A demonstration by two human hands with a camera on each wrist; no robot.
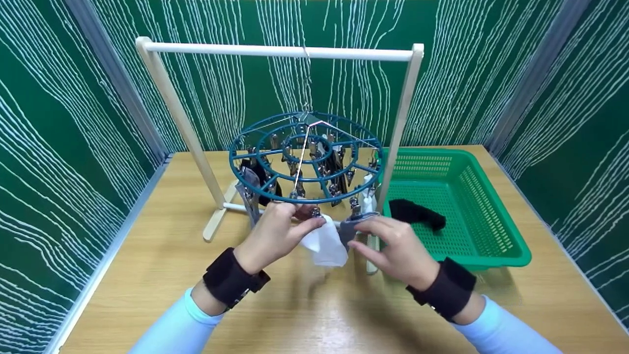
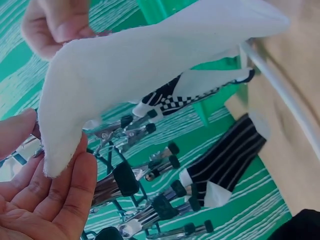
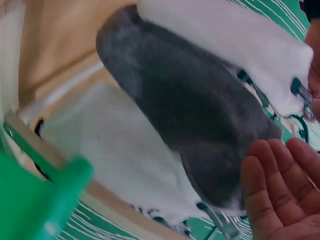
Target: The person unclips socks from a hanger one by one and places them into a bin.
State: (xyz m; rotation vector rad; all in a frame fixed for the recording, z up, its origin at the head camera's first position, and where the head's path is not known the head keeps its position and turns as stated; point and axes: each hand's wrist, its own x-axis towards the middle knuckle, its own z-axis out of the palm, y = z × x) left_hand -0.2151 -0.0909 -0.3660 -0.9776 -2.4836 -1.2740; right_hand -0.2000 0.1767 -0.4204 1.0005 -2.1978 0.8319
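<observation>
One white sock [image 1: 328,248] hangs under the front of a round teal clip hanger [image 1: 275,196], pinched at its upper end by the left hand [image 1: 275,228] beside a metal clip [image 1: 316,212]. The right hand [image 1: 393,248], fingers nearly straight and thumb apart, touches a gray sock [image 1: 347,232]. The white sock looks light, soft and limp — probably best held near the clip. Below lies a wooden table [image 1: 147,295]; around it, green walls [image 1: 344,83] bear wavering white lines.
</observation>
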